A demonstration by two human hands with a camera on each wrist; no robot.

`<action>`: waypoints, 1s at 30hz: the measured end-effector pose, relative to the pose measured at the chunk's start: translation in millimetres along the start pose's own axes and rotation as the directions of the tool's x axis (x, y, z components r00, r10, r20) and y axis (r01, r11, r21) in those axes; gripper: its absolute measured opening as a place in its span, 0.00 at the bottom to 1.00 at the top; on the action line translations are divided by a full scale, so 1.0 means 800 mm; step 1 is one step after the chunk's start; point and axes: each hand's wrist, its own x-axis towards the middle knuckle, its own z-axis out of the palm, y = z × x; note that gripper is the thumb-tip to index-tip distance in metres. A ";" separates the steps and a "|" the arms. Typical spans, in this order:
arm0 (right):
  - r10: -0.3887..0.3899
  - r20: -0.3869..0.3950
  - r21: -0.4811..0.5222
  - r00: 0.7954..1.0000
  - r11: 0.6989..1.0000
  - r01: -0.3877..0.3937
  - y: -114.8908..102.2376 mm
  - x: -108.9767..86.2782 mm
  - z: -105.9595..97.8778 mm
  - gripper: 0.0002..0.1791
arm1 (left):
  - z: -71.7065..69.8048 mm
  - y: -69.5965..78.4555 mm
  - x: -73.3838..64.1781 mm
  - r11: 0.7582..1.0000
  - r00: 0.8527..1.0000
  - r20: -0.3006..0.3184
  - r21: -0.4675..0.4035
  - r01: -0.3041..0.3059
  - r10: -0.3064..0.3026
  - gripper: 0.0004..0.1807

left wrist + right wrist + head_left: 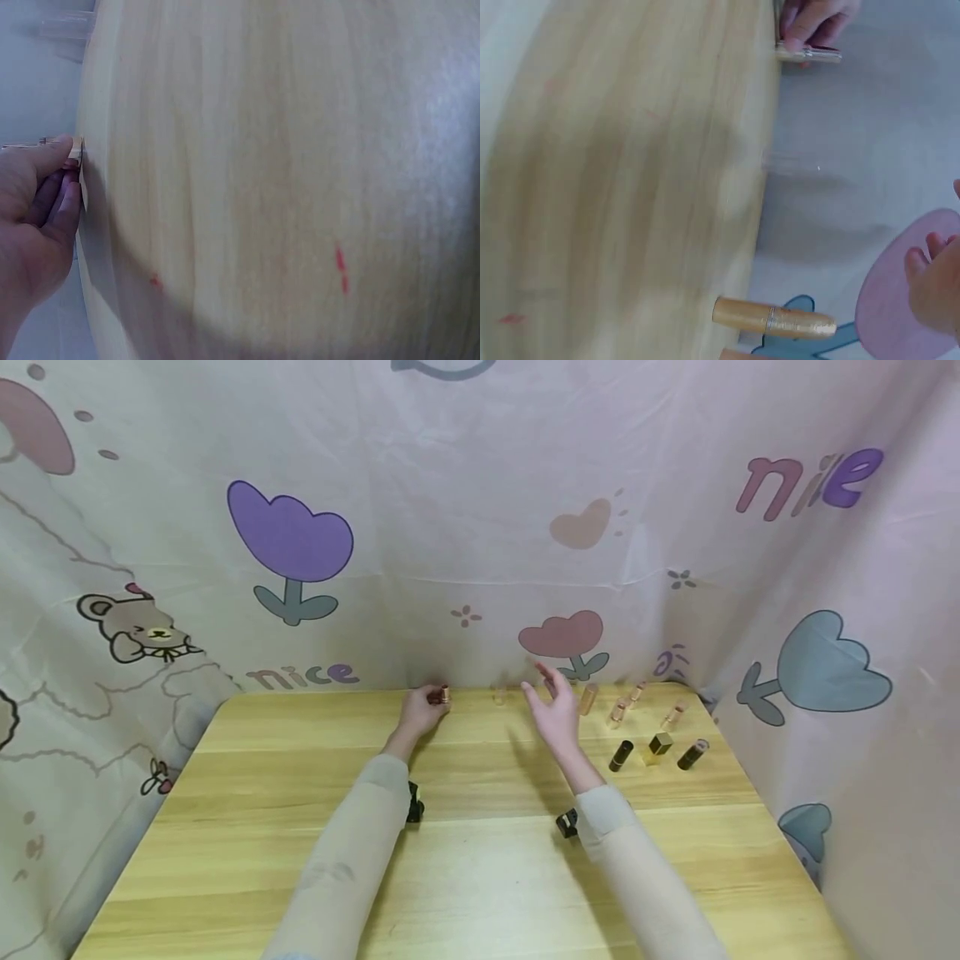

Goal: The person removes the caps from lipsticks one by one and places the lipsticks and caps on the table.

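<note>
At the table's back edge my left hand [420, 713] pinches a shiny rose-gold lipstick tube [444, 695] between thumb and fingers; the fingers partly cover it. The same tube [814, 55] shows at the top of the right wrist view. My right hand [557, 714] is raised with loosely spread fingers and holds nothing. Between the two hands stands a small clear cap [498, 694], also faintly visible in the left wrist view. Just right of my right hand stands a gold lipstick tube [588, 700].
On the table's right side stand several more lipsticks: rose-gold ones [618, 713], a black one [621, 756], a gold one with a dark top [660, 744] and a dark one [693, 754]. A printed curtain [465, 527] hangs behind the wooden table [465, 877].
</note>
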 end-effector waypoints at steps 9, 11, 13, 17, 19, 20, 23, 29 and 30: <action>0.111 -0.084 -0.050 0.990 0.992 -0.115 0.016 -0.015 -0.033 0.28 | -0.002 0.000 -0.002 0.999 1.000 0.006 0.031 0.006 -0.006 0.22; 0.149 -0.067 -0.057 0.987 0.987 -0.153 0.021 -0.017 -0.039 0.29 | -0.002 0.000 -0.003 0.999 1.000 0.008 0.035 0.003 -0.003 0.22; 0.188 -0.042 -0.073 0.981 0.979 -0.191 0.026 -0.019 -0.044 0.30 | -0.002 -0.001 -0.003 0.999 1.000 0.010 0.037 -0.002 0.001 0.22; 0.257 -0.001 -0.068 0.966 0.964 -0.257 0.035 -0.021 -0.052 0.31 | -0.002 -0.002 -0.004 1.000 1.000 0.013 0.021 -0.006 0.006 0.22; 0.287 0.013 -0.060 0.958 0.956 -0.286 0.037 -0.022 -0.055 0.31 | -0.003 -0.003 -0.005 1.000 1.000 0.011 0.010 -0.012 0.012 0.21; 0.301 0.016 -0.059 0.953 0.952 -0.300 0.039 -0.022 -0.056 0.30 | -0.003 -0.003 -0.005 1.000 1.000 0.012 0.003 -0.016 0.016 0.21; 0.342 0.018 -0.060 0.940 0.938 -0.340 0.042 -0.021 -0.060 0.29 | -0.004 -0.001 -0.007 1.000 1.000 0.000 -0.001 -0.031 0.031 0.20; 0.401 0.022 -0.069 0.916 0.914 -0.399 0.046 -0.017 -0.063 0.25 | -0.004 -0.001 -0.005 1.000 1.000 0.027 -0.013 0.001 0.000 0.23; 0.407 0.022 -0.075 0.913 0.912 -0.404 0.047 -0.017 -0.063 0.25 | -0.003 -0.001 -0.004 1.000 1.000 0.030 -0.011 0.005 -0.005 0.24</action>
